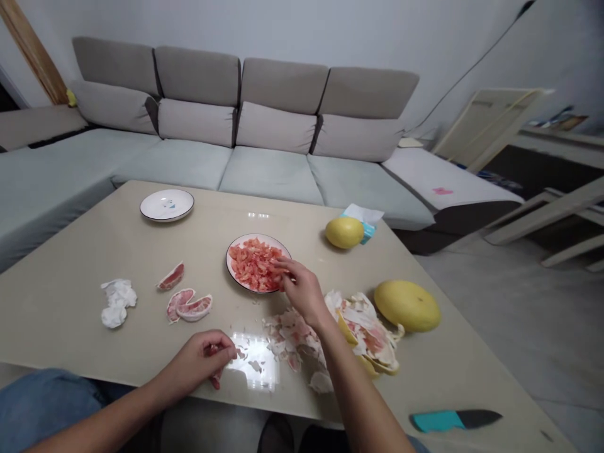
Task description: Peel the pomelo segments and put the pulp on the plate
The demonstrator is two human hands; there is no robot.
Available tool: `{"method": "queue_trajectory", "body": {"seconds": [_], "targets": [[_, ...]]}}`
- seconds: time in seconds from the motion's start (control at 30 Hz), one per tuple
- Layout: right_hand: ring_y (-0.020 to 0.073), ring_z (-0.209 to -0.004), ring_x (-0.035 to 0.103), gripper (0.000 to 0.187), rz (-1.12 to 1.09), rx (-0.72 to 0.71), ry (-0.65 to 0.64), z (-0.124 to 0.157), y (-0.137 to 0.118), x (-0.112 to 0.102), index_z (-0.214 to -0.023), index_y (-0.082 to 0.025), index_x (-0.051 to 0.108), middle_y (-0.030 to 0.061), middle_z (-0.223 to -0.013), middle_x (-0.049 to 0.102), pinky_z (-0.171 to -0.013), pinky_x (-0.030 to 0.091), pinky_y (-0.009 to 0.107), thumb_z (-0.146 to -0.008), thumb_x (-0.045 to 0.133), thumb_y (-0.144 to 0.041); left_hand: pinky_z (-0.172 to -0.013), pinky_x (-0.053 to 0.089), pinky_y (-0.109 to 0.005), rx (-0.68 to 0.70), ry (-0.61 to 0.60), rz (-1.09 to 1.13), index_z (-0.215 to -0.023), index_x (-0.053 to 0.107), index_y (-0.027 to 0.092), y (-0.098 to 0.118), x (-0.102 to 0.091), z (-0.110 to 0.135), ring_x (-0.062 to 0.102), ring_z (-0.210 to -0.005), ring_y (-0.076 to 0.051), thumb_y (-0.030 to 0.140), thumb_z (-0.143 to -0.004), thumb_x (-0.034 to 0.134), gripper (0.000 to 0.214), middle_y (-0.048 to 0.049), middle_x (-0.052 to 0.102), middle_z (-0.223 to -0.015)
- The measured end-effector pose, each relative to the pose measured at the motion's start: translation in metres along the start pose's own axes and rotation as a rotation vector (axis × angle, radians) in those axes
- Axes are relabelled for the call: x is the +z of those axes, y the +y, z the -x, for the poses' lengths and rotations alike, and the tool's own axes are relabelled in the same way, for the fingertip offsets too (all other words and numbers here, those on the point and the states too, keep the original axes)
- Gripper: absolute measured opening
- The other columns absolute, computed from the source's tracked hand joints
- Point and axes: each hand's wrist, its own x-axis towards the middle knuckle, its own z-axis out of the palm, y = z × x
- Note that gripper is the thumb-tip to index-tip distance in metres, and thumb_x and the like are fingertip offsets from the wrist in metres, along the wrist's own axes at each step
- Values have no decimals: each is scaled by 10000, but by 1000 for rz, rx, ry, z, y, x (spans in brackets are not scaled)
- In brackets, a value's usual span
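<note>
Head view: left hand (202, 358) curls its fingers around a pomelo segment (217, 379) at the near edge of the table (70, 302), mostly hidden; its pink tip points toward the person. Right hand (302, 289) bunches its fingertips over pomelo flesh (250, 264) on the plate (257, 236); any grip is hidden.

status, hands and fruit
Left hand pinching small pink fruit piece. Right hand at round white plate of pink fruit chunks. Torn peel pile beside right wrist.

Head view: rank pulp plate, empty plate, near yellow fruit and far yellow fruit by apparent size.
1. Pulp plate and near yellow fruit: alike, not ranked.
2. Empty plate, which lies farther off.
3. Far yellow fruit.
</note>
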Motion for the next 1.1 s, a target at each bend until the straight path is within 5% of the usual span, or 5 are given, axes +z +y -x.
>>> {"method": "queue_trajectory", "body": {"seconds": [0.17, 0.3, 0.43, 0.77, 1.1], "targets": [[144, -568, 617, 237, -157, 205, -223, 79, -15, -2, -991, -191, 698, 68, -848, 707, -478, 486, 237, -872, 534, -314, -465, 514, -255, 3, 8, 28, -768, 629, 135, 4, 4, 6, 454, -488, -103, 478, -776, 641, 343, 56, 459, -510], [136, -656, 603, 309, -274, 291, -418, 122, -22, 15, -1069, -207, 685, 48, -898, 697, -557, 471, 222, -767, 697, -272, -478, 521, -260, 16, -21, 41, -766, 626, 138, 5, 13, 9, 462, -496, -104, 478, -779, 642, 341, 52, 466, -528], [127, -632, 575, 304, -360, 314, -476, 129, -23, 27, -1028, -207, 698, 9, -759, 669, -549, 435, 208, -727, 734, -225, -477, 513, -251, 30, -17, 29, -750, 628, 138, 6, 19, 8, 474, -500, -100, 476, -781, 644, 339, 39, 491, -573], [135, -660, 587, 88, -262, 172, -291, 132, -11, 34, -855, -219, 744, 21, -760, 670, -582, 434, 223, -808, 675, -248, -485, 513, -238, 67, -29, -125, -783, 670, 134, 9, 15, 5, 514, -548, -101, 434, -824, 596, 312, 8, 506, -737], [110, -572, 540, 120, -147, 101, -217, 131, -12, 45, -749, -179, 647, -10, -668, 591, -526, 420, 198, -727, 567, -93, -458, 485, -203, 107, -24, -195, -696, 653, 131, 11, 11, 3, 511, -538, -89, 379, -806, 620, 274, 4, 513, -755]]}}
